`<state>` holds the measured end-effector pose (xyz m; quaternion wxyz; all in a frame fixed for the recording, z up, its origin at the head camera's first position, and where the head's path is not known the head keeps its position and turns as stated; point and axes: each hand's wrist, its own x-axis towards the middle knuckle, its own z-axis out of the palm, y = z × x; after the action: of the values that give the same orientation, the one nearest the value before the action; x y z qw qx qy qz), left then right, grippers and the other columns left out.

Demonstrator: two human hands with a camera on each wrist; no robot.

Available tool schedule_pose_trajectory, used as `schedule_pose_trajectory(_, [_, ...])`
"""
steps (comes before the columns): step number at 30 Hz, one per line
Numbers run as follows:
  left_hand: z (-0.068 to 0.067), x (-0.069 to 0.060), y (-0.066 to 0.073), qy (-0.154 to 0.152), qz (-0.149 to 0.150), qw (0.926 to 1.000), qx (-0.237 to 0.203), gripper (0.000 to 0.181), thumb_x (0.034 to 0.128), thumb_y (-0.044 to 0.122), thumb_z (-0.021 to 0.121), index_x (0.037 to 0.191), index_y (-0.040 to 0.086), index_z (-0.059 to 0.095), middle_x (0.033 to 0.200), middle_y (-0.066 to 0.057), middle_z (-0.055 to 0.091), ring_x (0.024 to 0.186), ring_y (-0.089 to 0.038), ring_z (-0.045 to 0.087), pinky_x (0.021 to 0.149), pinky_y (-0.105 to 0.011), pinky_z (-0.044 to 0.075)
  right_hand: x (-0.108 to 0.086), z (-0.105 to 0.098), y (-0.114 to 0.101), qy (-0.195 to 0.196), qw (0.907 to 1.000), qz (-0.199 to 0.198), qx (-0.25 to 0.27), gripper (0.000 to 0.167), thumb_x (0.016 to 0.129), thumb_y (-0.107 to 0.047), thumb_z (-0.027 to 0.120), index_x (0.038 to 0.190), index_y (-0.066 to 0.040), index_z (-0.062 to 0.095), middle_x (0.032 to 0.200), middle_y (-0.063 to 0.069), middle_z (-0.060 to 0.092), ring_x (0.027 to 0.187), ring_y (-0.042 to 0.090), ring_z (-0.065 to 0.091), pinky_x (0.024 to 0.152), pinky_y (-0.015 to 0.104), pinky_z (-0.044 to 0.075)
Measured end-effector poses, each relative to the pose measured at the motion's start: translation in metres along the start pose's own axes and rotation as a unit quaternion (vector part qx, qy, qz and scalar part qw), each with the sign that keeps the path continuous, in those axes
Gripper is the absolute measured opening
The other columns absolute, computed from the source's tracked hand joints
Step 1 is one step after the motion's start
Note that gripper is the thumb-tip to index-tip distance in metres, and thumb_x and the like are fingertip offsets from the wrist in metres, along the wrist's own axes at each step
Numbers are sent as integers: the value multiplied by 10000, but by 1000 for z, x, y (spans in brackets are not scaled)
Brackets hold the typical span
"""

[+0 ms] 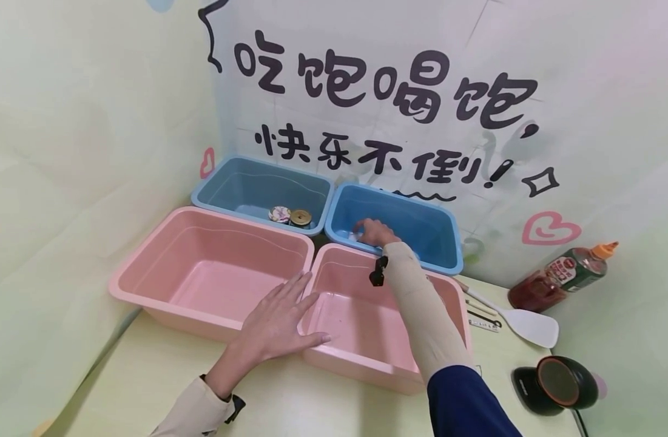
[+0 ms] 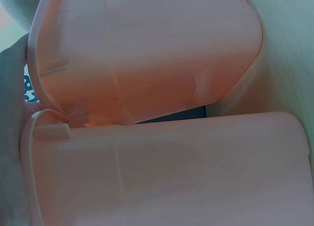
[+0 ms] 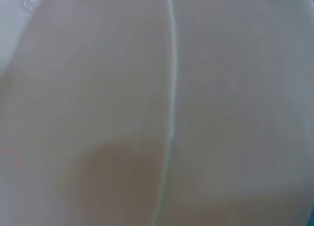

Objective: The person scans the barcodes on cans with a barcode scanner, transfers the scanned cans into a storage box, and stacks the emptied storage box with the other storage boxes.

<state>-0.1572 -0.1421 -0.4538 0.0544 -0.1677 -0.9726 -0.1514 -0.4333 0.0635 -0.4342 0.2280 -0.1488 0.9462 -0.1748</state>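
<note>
My left hand (image 1: 273, 325) rests with spread fingers over the neighbouring front corners of the left pink tub (image 1: 164, 303) and the right pink tub (image 1: 361, 361). In the left wrist view, part of that hand (image 2: 12, 137) lies along the tubs' rims. Behind them, my right hand (image 1: 376, 232) reaches down into the right blue tub (image 1: 415, 212), near its front left corner. A small whitish thing (image 1: 354, 236) shows by the fingertips; whether they pinch it is unclear. The right wrist view is filled by a blurred tub wall (image 3: 235, 98).
The left blue tub (image 1: 257, 182) holds a jar with a patterned lid (image 1: 280, 214) and a can with a gold top (image 1: 301, 218). On the right are a white spatula (image 1: 530, 328), a red sauce bottle (image 1: 563, 276) and a black round device (image 1: 571, 382).
</note>
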Motion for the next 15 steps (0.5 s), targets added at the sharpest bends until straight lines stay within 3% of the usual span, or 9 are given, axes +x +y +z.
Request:
schedule_pose_trajectory(10, [2,0,0,32,14,10000,30,891,832,815,466,1458,186,534,1655,-109,268,1539,-297,244,1206,-519,302,2,3,0,-6,10000,-5,-27,413,987,-308,584,1383,-188,588,1515,157,475,1292,377,490,1101,627,385])
schedule_pose_trajectory(15, [1,0,-1,82,26,10000,41,886,828,808,484,1455,184,539,1651,-119,273,1531,-309,261,1199,-525,310,0,-1,0,-379,9990,212,104,469,996,-320,572,1447,-199,520,1544,145,439,1354,373,444,1137,626,351])
